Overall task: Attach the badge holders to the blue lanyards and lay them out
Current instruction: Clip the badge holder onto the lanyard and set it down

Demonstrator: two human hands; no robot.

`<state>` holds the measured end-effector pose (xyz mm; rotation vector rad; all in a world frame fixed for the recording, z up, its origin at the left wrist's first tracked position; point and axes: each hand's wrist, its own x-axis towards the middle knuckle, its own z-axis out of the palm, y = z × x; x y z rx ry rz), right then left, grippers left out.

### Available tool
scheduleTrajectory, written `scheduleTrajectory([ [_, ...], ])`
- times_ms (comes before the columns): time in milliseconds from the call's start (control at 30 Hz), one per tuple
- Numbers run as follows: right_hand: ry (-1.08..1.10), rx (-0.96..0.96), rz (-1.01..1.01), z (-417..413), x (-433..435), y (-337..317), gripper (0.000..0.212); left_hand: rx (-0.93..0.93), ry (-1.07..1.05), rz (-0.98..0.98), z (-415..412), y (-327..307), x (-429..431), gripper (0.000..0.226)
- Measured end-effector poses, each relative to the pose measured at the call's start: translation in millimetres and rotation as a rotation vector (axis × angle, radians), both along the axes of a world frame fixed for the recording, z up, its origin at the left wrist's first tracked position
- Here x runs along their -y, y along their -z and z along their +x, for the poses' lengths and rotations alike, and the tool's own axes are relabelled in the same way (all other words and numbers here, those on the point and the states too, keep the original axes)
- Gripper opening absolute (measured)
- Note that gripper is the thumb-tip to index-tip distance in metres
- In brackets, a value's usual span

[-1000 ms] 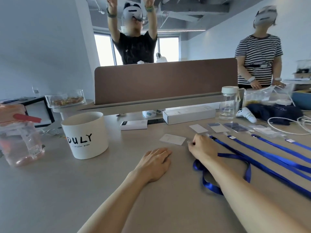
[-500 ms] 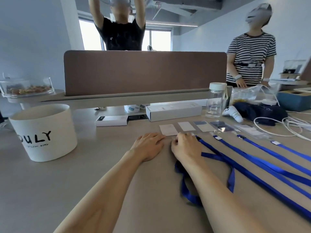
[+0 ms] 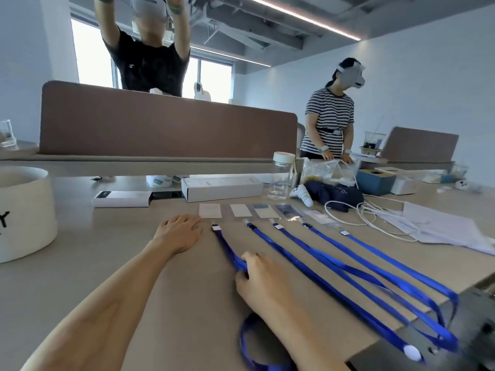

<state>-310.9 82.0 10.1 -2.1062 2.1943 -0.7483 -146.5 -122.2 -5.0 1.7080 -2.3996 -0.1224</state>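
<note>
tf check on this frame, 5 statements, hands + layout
1. The left hand lies flat on the table, holding nothing. True.
2. The right hand grips the strap of the leftmost lanyard. True.
3. Three blue lanyards lie on the table. False: five lie side by side.
4. The clear bottle has its lid off. False: its white lid is on.
5. The badge holders sit in a row at the lanyards' far ends. True.
</note>
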Motion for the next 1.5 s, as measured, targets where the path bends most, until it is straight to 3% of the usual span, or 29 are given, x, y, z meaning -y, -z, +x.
scheduleTrajectory([
  [233,-0.083,-0.092,-0.021,-20,-40,6,0.02,-0.151,0.215,-0.13,-13,-6,-62,0.046],
  [367,-0.121,-0.142,0.011,-21,-43,-2,0.021,-0.196,0.33,-0.1,-38,1,-107,0.038],
  [600,-0.092,-0.269,0.062,-48,-78,-18,0.015,-0.158,0.238,0.009,-37,0,-109,0.038],
  [767,-0.013,-0.175,0.035,-80,-112,-24,0.008,-0.099,0.228,0.012,-40,-3,-113,0.039],
  [1033,-0.106,-0.011,-0.039,-102,-151,-32,0.031,-0.115,0.154,0.092,-49,-10,-125,0.036],
  [1167,-0.164,-0.034,0.004,-108,-162,-32,0.037,-0.094,0.118,0.029,-61,-9,-135,0.031],
  [1433,-0.153,-0.142,-0.036,-113,-174,-33,0.03,0.077,0.176,-0.079,-64,-10,-147,0.041],
  [1500,-0.14,-0.161,-0.06,-112,-173,-37,0.026,0.033,0.162,-0.069,-62,-11,-148,0.043],
])
